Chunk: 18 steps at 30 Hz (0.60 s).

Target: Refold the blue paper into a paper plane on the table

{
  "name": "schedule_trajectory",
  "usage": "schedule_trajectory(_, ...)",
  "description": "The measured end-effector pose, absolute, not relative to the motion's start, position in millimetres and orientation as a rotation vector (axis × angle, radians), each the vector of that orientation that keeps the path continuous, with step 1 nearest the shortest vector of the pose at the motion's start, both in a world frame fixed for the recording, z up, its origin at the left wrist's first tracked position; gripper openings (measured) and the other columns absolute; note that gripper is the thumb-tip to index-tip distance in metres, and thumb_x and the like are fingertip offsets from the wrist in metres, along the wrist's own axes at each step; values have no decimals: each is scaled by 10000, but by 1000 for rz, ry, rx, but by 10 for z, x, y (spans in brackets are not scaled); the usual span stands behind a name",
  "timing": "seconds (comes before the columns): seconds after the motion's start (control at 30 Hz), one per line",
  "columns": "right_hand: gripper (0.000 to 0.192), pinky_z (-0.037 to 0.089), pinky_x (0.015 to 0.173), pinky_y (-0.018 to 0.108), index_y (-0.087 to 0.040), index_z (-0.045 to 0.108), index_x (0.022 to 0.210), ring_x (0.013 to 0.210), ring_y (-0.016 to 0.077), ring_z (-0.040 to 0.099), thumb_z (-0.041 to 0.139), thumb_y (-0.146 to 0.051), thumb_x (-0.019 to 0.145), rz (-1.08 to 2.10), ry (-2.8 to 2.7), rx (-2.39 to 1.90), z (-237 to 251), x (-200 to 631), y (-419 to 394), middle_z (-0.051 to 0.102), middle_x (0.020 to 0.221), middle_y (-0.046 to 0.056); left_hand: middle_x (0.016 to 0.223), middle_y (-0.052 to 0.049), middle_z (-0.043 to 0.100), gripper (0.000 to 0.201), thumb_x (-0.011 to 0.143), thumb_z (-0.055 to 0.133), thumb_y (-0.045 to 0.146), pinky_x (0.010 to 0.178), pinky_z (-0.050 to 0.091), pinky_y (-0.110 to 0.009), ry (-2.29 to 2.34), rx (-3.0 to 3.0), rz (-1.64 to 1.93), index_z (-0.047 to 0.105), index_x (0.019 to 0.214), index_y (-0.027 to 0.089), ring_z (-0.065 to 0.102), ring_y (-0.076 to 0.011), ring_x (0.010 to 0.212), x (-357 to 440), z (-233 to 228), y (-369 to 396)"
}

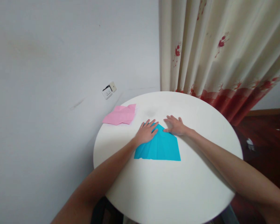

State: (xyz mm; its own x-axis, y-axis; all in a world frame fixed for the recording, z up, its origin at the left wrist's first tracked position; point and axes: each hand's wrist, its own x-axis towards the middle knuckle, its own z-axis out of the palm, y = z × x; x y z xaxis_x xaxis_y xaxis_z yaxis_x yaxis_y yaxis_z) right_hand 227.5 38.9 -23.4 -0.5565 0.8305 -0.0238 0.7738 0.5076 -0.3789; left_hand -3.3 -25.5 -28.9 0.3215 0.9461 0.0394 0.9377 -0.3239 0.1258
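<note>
A creased sheet of blue paper (160,148) lies on the round white table (151,189), its straight edge toward me. My left hand (146,133) rests flat on the paper's upper left part, fingers spread and pointing away. On the upper right edge of the sheet, my right hand (175,126) touches the paper with its thumb, while its other fingers stretch out over the tabletop. Each hand covers a bit of the sheet. Neither one grips anything.
A wrinkled pink sheet of paper (121,114) lies at the table's far left edge. White wall with a socket (107,92) rises on the left. Behind the table, to the right, hangs a flowered curtain (207,59).
</note>
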Motion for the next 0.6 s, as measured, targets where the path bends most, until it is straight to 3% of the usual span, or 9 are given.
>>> schedule_trajectory(0.27, 783, 68, 1184, 684, -264, 433, 1513, 1538, 350, 144, 669, -620, 857, 537, -2582, -1386, -265, 2279, 419, 245, 1661, 126, 1672, -17, 216, 623, 1061, 212, 535, 1212, 168, -606, 1733, 2512, 300, 102, 1626, 298, 137, -311, 1551, -19, -268, -306)
schedule_trajectory(0.47, 774, 70, 1181, 687, -249, 418, 1524, 1538, 349, 144, 633, -620, 880, 535, -2596, -1373, -247, 2283, 409, 245, 1660, 133, 1638, -7, 320, 520, 1067, 288, 476, 1232, 157, -558, 1489, 2606, 241, 361, 1552, 305, 199, -249, 1541, -36, -244, -254)
schedule_trajectory(0.6, 759, 92, 1176, 692, -243, 422, 1521, 1534, 356, 156, 622, -611, 889, 516, -2609, -1366, -235, 2288, 391, 249, 1658, 139, 1624, -19, 350, 517, 1057, 333, 468, 1241, 163, -520, 1487, 2537, 267, 383, 1543, 297, 243, -230, 1530, -59, -264, -209)
